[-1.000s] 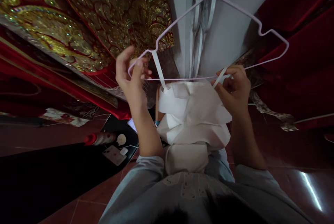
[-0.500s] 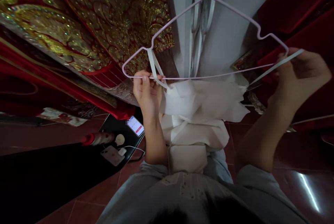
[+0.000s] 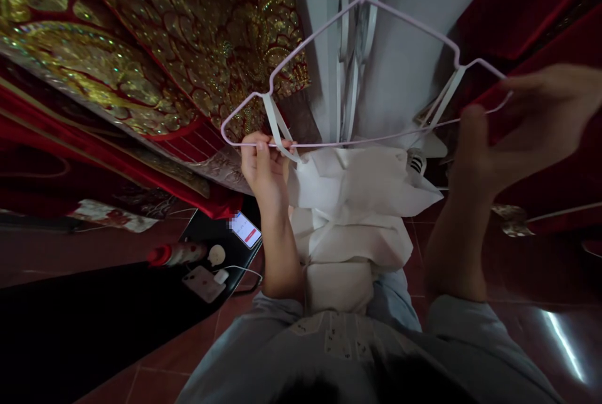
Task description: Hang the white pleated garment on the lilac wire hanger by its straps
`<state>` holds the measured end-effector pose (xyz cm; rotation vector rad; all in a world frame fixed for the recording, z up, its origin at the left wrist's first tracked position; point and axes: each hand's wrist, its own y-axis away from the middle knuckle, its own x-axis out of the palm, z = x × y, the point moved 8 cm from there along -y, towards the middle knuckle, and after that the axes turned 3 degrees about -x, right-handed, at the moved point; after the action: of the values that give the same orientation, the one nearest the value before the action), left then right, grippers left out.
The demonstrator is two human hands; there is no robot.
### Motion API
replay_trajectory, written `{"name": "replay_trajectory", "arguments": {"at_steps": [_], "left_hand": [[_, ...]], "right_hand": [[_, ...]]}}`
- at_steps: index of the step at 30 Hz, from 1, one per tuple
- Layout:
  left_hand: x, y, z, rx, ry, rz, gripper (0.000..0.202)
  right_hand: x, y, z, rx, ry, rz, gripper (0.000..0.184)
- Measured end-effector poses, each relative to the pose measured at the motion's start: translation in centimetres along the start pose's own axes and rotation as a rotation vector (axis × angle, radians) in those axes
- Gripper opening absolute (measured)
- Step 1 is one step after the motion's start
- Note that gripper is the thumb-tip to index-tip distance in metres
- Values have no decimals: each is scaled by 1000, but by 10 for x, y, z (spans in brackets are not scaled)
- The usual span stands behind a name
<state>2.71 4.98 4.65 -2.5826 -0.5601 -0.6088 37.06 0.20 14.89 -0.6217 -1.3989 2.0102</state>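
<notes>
A lilac wire hanger point(image 3: 364, 141) hangs in front of me, its hook running out of view at the top. My left hand point(image 3: 264, 162) is closed around the left part of its bottom bar. A cream-white garment point(image 3: 355, 184) hangs below by two thin white straps. The left strap point(image 3: 274, 120) loops over the left notch and passes by my fingers; the right strap point(image 3: 449, 96) lies in the right notch. My right hand point(image 3: 522, 128), blurred, is beside the hanger's right end, fingers and thumb apart, holding nothing. Whether it touches the wire I cannot tell.
Red and gold sequinned garments point(image 3: 188, 34) hang close on the left, dark red cloth point(image 3: 555, 21) on the right. A black table point(image 3: 117, 316) at lower left bears a lit phone point(image 3: 246, 230), another phone point(image 3: 203, 283), a charger with cable and a red-capped bottle point(image 3: 176, 253).
The right strap, earlier stretched out in my right hand, now hangs in the hanger's right notch. My right hand has let go and opened. My left hand keeps its hold.
</notes>
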Motion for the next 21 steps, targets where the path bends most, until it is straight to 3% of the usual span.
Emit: {"name": "replay_trajectory", "arguments": {"at_steps": [1,4,6,9,14,18,21], "left_hand": [[1,1,1,-6,-13,-13,37],[3,6,-1,22,-8,-23,36],[4,10,-3,49,-6,-17,38],[6,17,-8,10,-97,39,41],[18,23,-32,-112,-232,267,43],[-4,0,-68,-6,24,134,35],[-35,-18,-71,50,100,-41,42]], "right_hand": [[10,11,5,49,-34,108,21],[56,60,17,229,-158,632,40],[69,86,18,322,-167,753,50],[72,99,11,355,-134,638,42],[80,105,7,326,-190,560,38],[79,104,7,318,-201,565,38],[72,100,9,305,-184,581,38]]}}
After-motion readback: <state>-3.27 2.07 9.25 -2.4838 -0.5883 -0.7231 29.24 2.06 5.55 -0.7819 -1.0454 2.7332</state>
